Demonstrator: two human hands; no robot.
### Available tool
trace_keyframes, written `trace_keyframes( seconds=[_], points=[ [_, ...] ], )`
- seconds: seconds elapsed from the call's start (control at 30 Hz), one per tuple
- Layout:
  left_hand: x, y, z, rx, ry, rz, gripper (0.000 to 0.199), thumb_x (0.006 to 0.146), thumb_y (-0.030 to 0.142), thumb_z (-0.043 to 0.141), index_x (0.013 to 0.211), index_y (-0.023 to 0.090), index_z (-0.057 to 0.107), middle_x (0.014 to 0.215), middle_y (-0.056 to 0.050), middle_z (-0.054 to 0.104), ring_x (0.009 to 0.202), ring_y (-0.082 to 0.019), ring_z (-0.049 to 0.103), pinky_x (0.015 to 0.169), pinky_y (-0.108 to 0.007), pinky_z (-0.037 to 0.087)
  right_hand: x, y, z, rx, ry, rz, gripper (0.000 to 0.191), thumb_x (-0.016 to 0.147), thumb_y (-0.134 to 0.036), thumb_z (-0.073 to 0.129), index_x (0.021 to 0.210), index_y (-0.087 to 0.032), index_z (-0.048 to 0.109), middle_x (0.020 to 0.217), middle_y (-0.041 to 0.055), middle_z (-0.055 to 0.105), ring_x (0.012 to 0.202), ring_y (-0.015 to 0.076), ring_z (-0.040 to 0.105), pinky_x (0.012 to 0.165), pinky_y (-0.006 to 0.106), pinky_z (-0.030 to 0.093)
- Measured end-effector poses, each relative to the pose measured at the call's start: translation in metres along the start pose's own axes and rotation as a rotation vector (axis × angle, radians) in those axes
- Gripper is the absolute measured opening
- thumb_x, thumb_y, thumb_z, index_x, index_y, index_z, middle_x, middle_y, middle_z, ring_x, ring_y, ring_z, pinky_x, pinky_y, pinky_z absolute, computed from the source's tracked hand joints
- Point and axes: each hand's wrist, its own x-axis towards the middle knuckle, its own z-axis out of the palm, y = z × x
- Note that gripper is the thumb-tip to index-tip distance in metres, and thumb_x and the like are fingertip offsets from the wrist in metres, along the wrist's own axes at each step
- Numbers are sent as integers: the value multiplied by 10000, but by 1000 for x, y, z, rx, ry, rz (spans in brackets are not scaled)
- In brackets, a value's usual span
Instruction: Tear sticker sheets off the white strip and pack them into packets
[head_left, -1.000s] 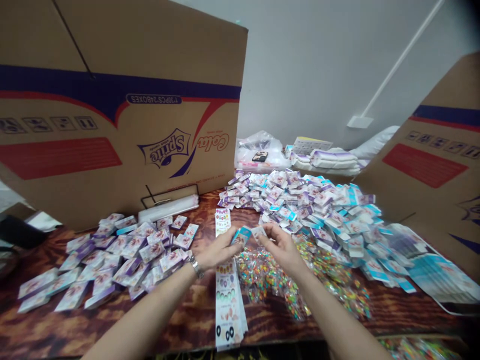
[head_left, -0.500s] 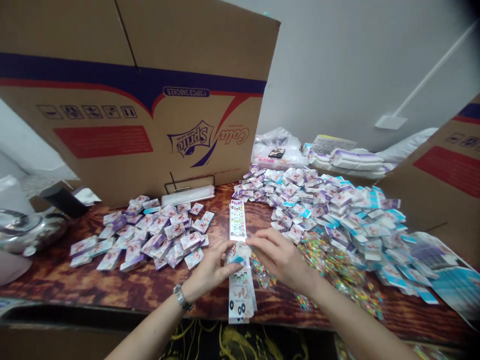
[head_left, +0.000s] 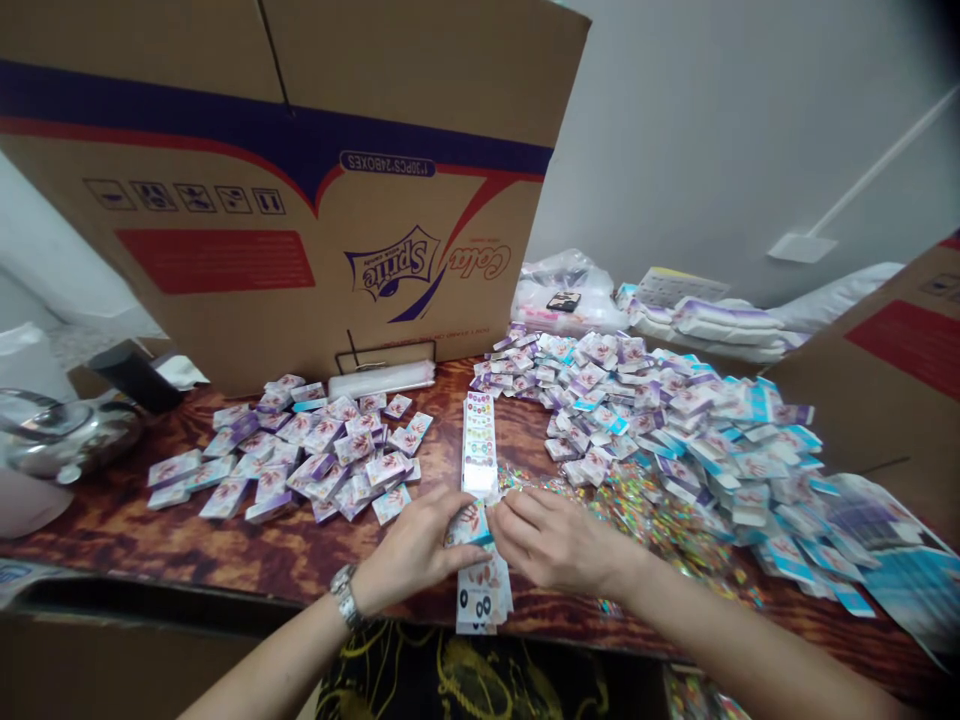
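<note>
Under the left hand (head_left: 416, 550) and right hand (head_left: 559, 545) we lose most of the packet (head_left: 470, 527), its print too small for us to read; beyond the right hand, we cannot tell what the small bagged pieces (head_left: 660, 520) are; far from the left hand, the frame's edge cuts off a metal pot (head_left: 64, 440); far from the right hand, it cuts off a cardboard carton (head_left: 900, 370)

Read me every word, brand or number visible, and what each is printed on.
"Cola", upside down in red script on the cardboard box
"Sprite", upside down on the same box
"1*30PCS*24BOXES", upside down on that box
Print on the packets and the long printed strip: too small to read
</note>
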Motion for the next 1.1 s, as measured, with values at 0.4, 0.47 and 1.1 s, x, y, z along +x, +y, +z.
trace_keyframes(
  seconds=[0.4,0.47,1.1],
  points=[
    [-3,11,12,60,173,-40,330,813,275,581,1125,215,494,963,-63,534,881,-227,538,756,-334,452,-10,-21,24,359,247,281,267,886,-59,392,1088,-173,523,1036,100,590,1028,189,535,887,340,497],
    [-5,13,15,45,212,-28,330,812,245,581,1125,214,478,973,-67,532,891,-225,535,759,-331,457,-9,-24,26,475,299,440,249,877,-79,405,1068,-192,517,1070,102,562,1035,186,541,865,325,509],
    [-6,3,40,442,440,137,432,797,67,471,1225,105,429,1110,-161,522,1037,-278,506,863,-414,489,4,-23,26,689,237,906,196,865,-182,486,1058,-211,500,856,23,631,810,168,608,715,279,452]
  ],
)
